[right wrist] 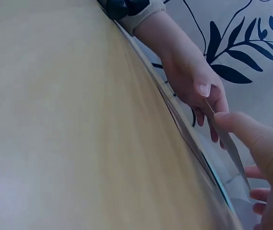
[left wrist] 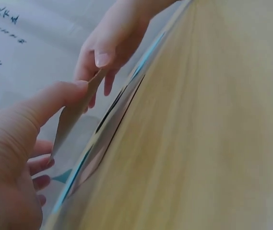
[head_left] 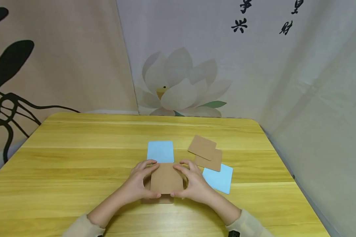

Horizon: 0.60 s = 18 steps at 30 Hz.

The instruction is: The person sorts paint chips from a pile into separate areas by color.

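Note:
A square brown card (head_left: 166,179) is held up between both hands, raised off the table and seen almost edge-on in the wrist views. My left hand (head_left: 138,182) pinches its left side, thumb at the near edge and fingers at the far corner. The right hand (head_left: 194,184) grips the right side in the same manner. Beneath, another brown card (head_left: 158,201) lies on the table, mostly covered by the held one and the left hand. A light blue card (head_left: 160,151) lies just beyond the held card.
Right of the hands, two brown cards (head_left: 202,146) overlap, and a blue card (head_left: 219,179) lies partly under the lower one, close to the right hand. The wooden table (head_left: 77,164) ends at a printed curtain (head_left: 195,33) behind.

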### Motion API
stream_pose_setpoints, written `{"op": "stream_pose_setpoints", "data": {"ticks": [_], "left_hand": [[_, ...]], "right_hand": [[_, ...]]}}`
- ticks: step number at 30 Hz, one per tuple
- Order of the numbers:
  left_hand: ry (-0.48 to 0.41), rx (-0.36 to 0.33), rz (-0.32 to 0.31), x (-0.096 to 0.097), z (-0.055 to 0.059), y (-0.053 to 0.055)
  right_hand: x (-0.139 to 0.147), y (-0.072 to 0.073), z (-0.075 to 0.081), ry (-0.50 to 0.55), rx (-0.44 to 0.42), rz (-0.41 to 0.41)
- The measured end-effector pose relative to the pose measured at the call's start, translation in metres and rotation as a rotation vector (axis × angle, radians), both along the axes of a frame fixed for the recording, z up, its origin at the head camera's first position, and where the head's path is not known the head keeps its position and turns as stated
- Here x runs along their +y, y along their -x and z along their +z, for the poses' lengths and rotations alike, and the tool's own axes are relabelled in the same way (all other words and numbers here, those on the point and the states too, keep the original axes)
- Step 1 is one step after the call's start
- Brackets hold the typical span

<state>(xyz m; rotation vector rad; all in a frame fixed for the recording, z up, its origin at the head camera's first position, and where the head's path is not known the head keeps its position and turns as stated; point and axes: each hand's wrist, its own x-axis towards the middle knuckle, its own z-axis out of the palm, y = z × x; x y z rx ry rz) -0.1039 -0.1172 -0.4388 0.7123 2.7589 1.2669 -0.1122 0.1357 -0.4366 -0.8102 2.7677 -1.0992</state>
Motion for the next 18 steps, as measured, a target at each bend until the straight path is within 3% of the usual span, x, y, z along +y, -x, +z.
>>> {"op": "stream_pose_setpoints", "data": {"ticks": [9, 18], "left_hand": [[0.032, 0.012, 0.022, -0.016, -0.007, -0.012], [0.089, 0.048, 0.026, -0.024, -0.012, -0.013]], "right_hand": [[-0.017, -0.008, -0.004, -0.029, 0.011, 0.009], [-0.026, -0.01, -0.007, -0.076, 0.033, 0.016]]}}
